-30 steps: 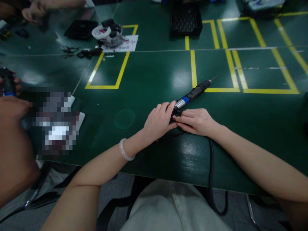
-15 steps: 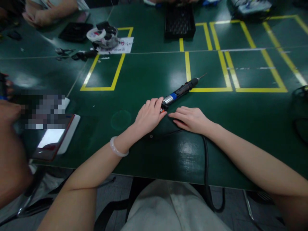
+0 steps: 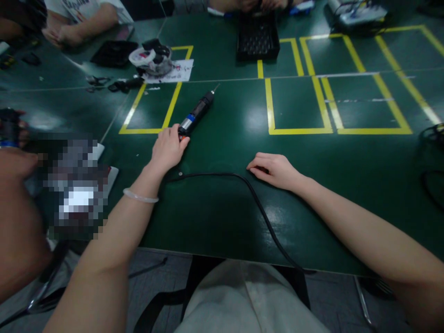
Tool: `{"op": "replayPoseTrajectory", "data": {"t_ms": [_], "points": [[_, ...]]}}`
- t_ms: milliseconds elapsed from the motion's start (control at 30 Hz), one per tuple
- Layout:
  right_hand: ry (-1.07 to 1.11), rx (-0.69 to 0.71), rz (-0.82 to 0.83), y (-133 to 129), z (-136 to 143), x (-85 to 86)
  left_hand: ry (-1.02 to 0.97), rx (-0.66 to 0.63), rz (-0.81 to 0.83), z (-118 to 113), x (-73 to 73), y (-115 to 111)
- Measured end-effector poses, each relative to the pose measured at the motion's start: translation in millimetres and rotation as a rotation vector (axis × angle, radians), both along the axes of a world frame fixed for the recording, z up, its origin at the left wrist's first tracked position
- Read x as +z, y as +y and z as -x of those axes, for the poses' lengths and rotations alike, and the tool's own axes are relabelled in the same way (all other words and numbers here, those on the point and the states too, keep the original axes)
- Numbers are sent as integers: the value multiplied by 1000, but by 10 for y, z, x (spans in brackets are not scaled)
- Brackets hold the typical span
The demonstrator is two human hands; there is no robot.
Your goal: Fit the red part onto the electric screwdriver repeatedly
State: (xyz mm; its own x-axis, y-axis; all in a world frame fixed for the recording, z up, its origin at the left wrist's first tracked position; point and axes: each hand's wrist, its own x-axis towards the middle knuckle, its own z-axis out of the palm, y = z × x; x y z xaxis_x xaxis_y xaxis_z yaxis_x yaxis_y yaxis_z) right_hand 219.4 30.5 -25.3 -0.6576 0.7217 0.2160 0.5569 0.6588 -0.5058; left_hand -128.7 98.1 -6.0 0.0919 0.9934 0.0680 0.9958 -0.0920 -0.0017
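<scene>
Left grip (image 3: 168,145): closed over the rear end of the power screwdriver (image 3: 197,113), fingers across the top and thumb on the side toward 3 o'clock.
Right grip (image 3: 274,170): partly open, fingers loosely curled on the surface (image 3: 215,217); nothing visible in it. It is well apart from the left grip, toward 4 o'clock.
Change: half a second ago the screwdriver lay just beside the right fingertips; now left grip and tool have shifted together toward 10 o'clock, while the right grip has barely moved.
Cable (image 3: 258,199): now bows across the surface and over the near edge toward 5 o'clock; its earlier hanging loop is gone.
Black tray (image 3: 258,52): beyond the grips, near 1 o'clock, patterned with rows of small recesses; whether they hold anything is too blurred to tell. A person's hands (image 3: 262,5) are at its far end.
White-rimmed container (image 3: 154,62): partly on a written sheet (image 3: 182,71) at 12 o'clock from the left grip, dark items bunched in or on it, too blurred to name.
Flat dark tray (image 3: 114,53): just beside that container, toward 9 o'clock; contents unclear.
Screwdriver from left grip: body extends toward 1 o'clock, bit outermost, blue band near the fingers.
</scene>
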Motion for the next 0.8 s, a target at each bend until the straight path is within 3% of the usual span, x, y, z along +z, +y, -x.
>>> {"op": "replayPoseTrajectory", "data": {"t_ms": [233, 400, 567, 800], "points": [[19, -10, 22, 12, 12, -8, -7, 191, -40, 673, -53, 313], [19, -9, 22, 15, 14, -4, -26, 280, -52, 994, -85, 506], [27, -10, 25, 14, 17, -2, -110, 349, -85, 1152, -86, 636], [35, -11, 31, 11, 19, -6, -95, 379, -100, 1117, -74, 641]]}}
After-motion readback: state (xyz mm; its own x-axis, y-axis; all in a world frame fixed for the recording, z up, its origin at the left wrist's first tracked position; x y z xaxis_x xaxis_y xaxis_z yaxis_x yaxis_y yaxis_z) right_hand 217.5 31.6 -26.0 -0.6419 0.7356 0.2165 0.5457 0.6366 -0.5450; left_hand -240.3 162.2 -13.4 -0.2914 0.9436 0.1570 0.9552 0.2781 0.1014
